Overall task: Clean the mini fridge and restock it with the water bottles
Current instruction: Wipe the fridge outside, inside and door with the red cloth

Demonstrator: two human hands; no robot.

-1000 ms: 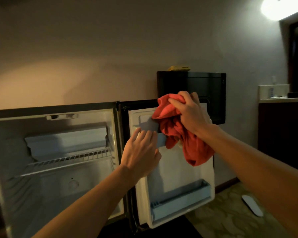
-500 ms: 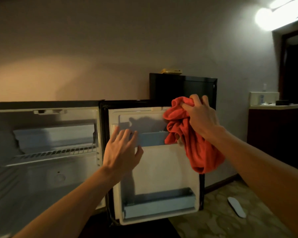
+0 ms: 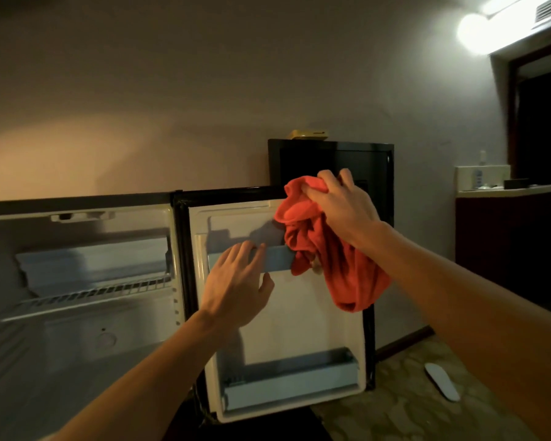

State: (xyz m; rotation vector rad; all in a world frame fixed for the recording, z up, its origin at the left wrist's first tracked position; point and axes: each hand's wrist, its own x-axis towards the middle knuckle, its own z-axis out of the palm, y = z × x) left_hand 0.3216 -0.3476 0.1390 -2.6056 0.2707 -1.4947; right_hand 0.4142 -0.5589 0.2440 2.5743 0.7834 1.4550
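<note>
One red cloth (image 3: 325, 246), two door shelves.

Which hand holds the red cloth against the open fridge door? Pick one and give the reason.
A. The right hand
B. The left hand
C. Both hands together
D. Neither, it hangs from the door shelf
A: the right hand has its fingers bunched around the red cloth at the top of the fridge door, while the left hand rests on the upper door shelf and holds no cloth.

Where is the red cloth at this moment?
In the head view, the red cloth is bunched in the right hand, against the top right of the open fridge door, beside the upper door shelf that the left hand touches.
</note>
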